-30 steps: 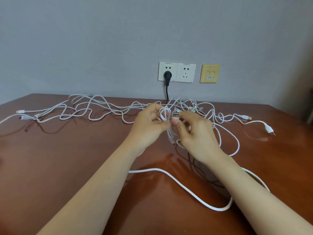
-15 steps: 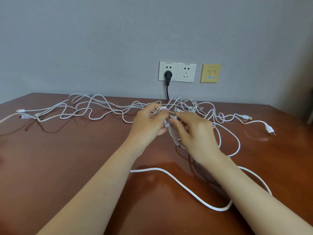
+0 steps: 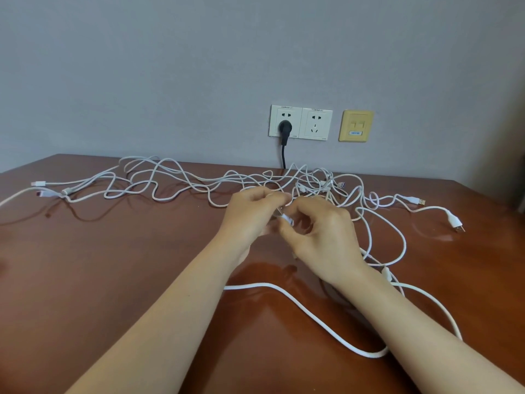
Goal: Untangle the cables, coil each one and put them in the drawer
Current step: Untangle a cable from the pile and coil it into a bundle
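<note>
Several white cables (image 3: pixel 312 180) lie knotted together across the far half of the brown counter (image 3: pixel 113 265), their loops running from the far left edge all the way over to the right side. Both hands meet at the middle of the mess, raised just off the surface. The left hand (image 3: pixel 250 220) has its fingers (image 3: pixel 270 199) curled in, pinching thin strands of the tangle. The right hand (image 3: pixel 324 234) sits right against it, thumb and fingers (image 3: pixel 309 214) bent and clamped on a small white connector (image 3: pixel 286 219) that pokes out between the two hands. Nearer the camera, a thicker white cable (image 3: pixel 270 284) sweeps out from under the left forearm, curves across the counter and passes beneath the right forearm. Out on the right, well apart from the hands, a white two-pin plug (image 3: pixel 454 223) lies flat, with a gold-tipped USB end (image 3: pixel 417 200) just beyond it. Over on the far left, a white connector end (image 3: pixel 38 183) and a red-tipped end (image 3: pixel 42 193) rest side by side. On the wall behind, a black plug (image 3: pixel 285 127) sits in the left of two white sockets (image 3: pixel 316 123), its cord dropping behind the counter, and a yellow wall plate (image 3: pixel 355 125) hangs just to the right.
</note>
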Demonstrator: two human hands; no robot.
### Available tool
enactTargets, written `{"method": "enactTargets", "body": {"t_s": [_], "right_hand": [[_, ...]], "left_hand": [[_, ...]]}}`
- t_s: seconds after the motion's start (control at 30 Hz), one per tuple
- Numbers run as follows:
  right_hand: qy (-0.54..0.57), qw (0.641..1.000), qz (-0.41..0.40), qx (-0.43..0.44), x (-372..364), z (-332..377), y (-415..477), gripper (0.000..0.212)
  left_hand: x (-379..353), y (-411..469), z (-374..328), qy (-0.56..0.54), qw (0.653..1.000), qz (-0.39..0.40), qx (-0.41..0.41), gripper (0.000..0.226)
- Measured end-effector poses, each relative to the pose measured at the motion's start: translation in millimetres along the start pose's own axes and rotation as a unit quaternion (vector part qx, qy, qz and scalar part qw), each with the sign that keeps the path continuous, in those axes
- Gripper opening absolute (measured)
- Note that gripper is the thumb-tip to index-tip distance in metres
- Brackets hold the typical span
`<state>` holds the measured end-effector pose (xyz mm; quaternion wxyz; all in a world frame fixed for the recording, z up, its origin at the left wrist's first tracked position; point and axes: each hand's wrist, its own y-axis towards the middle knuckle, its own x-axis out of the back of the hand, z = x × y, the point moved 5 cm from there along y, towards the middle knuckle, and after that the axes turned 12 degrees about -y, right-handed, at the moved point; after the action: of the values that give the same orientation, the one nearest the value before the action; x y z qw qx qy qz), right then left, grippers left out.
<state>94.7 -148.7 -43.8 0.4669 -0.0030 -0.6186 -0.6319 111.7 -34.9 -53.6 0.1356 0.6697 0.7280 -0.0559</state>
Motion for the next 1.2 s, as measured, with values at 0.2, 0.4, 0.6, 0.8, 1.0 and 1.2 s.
{"method": "enactTargets", "body": {"t_s": [0.2, 0.4, 0.6, 0.8, 1.0, 1.2], "right_hand": [[0.019, 0.999, 0.01, -0.038, -3, -2, 2, 0.012], [0.067, 0.996, 0.021, -0.062, -7, -3, 0, 0.021], [0.082, 0.989, 0.024, -0.122, -6, -18, 4, 0.033], [0.037, 0.99, 0.07, -0.114, -8, -21, 9, 0.037], [0.008, 0.982, 0.148, -0.12, -12, -22, 12, 0.031], [0.054, 0.957, 0.208, -0.195, -16, -35, 12, 0.025]], "left_hand": [[-5, -1, -6, 0.079, 0.993, -0.007, -0.083, 0.01], [-1, 7, 4, 0.043, 0.998, 0.013, -0.042, 0.015], [-9, 10, 8, -0.058, 0.995, 0.066, 0.037, 0.012], [-7, 11, 13, 0.041, 0.998, 0.041, -0.034, 0.018], [-5, 12, 13, 0.145, 0.982, 0.077, -0.09, 0.021], [-7, 12, 16, 0.179, 0.975, 0.088, -0.095, 0.013]]}}
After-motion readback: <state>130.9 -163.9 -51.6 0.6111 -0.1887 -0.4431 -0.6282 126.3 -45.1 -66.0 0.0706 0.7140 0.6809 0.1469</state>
